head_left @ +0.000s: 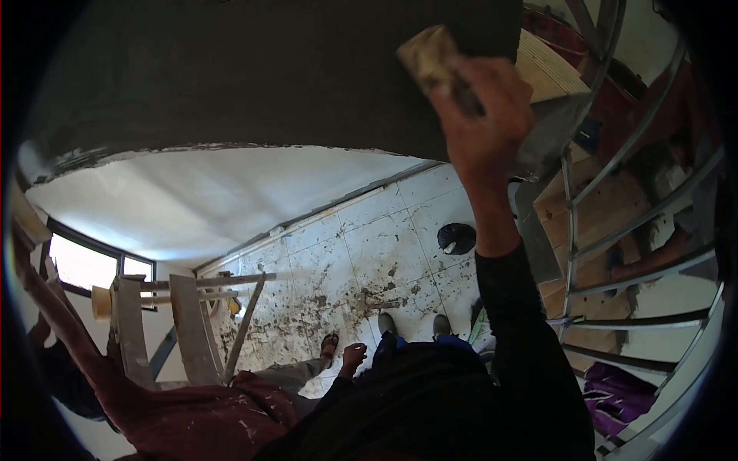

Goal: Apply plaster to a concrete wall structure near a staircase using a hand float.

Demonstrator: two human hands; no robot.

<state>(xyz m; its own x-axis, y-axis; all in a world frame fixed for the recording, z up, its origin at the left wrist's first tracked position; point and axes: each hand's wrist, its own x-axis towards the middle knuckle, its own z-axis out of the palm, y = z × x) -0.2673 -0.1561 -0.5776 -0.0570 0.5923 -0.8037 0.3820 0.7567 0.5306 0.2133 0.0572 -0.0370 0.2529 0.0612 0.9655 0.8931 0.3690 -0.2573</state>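
Note:
My right hand [492, 111] is raised in front of a dark grey plastered surface [254, 77]. It is closed around the dark handle of a tan-ended brush [428, 58], whose wide blocky end lies against or just before the plaster near its right side. Contact is hard to tell in the dim light. The plaster's lower edge is ragged. Down beside my body hangs my left hand [354, 357], away from the plaster, its fingers loosely curled and nothing seen in them.
Left, a person in a maroon top [200, 415] stands close, by wooden boards [196, 330]. Right is a curved metal frame [570, 200], with another person's arm [661, 257] beyond and purple cloth [619, 396] below. A black bag [457, 238] lies on the splattered tile floor [346, 261].

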